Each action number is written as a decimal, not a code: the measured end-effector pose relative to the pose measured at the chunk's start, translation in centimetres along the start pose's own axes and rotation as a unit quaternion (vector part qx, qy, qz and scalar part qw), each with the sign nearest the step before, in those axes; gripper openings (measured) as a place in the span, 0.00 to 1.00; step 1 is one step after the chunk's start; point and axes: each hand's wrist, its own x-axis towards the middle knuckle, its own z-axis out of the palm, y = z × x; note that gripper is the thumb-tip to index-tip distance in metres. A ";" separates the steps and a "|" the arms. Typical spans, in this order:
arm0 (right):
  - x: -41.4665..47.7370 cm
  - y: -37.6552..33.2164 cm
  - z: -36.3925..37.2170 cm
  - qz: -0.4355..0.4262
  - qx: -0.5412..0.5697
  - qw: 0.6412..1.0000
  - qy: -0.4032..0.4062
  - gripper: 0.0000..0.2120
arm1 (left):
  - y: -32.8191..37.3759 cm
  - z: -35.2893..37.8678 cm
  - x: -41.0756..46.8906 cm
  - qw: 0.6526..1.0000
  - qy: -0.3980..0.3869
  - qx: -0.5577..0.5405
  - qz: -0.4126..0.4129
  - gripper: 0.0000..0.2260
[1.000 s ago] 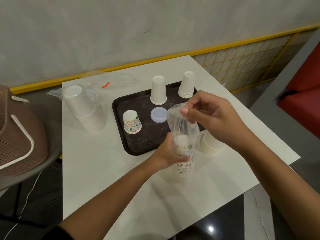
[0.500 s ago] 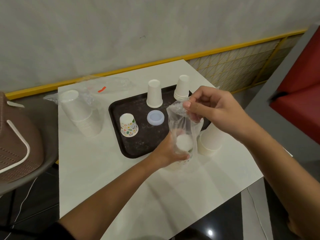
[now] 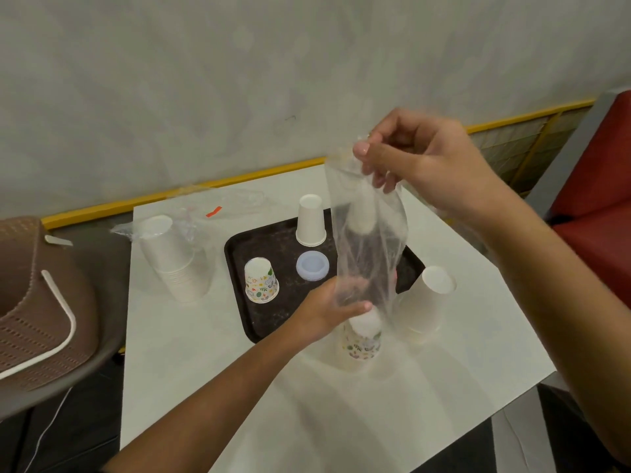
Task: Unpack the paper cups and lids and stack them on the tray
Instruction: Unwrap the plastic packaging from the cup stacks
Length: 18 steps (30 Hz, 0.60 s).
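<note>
My right hand (image 3: 423, 158) pinches the top of a clear plastic bag (image 3: 368, 247) and holds it stretched upward. My left hand (image 3: 327, 308) grips the bag's lower end against a stack of patterned paper cups (image 3: 362, 339) standing upside down on the white table (image 3: 307, 404). The black tray (image 3: 239, 254) carries one patterned cup (image 3: 261, 281), a white cup (image 3: 310, 220), a clear lid (image 3: 312, 265) and another white cup stack seen blurred through the bag.
A bagged stack of white cups (image 3: 174, 257) stands left of the tray, with an empty wrapper (image 3: 225, 203) behind it. Another white cup stack (image 3: 426, 305) sits right of my left hand. A brown basket (image 3: 37, 302) rests on a chair to the left.
My right hand has risen well above the table, pulling the bag up off the patterned cups. My left hand stays low at the stack's top.
</note>
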 end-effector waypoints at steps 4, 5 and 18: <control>2.8 -1.0 -1.2 -0.028 -0.008 1.000 0.010 0.11 | 1.0 -1.2 0.3 0.999 0.052 0.001 -0.001 0.08; 3.5 -1.1 -1.5 -0.035 -0.004 0.999 0.014 0.11 | 1.3 -1.7 0.4 0.998 0.068 0.009 -0.001 0.06; 10.9 2.8 -3.7 -0.051 0.029 0.998 0.034 0.14 | 4.6 -12.8 1.1 0.940 0.282 0.195 -0.007 0.07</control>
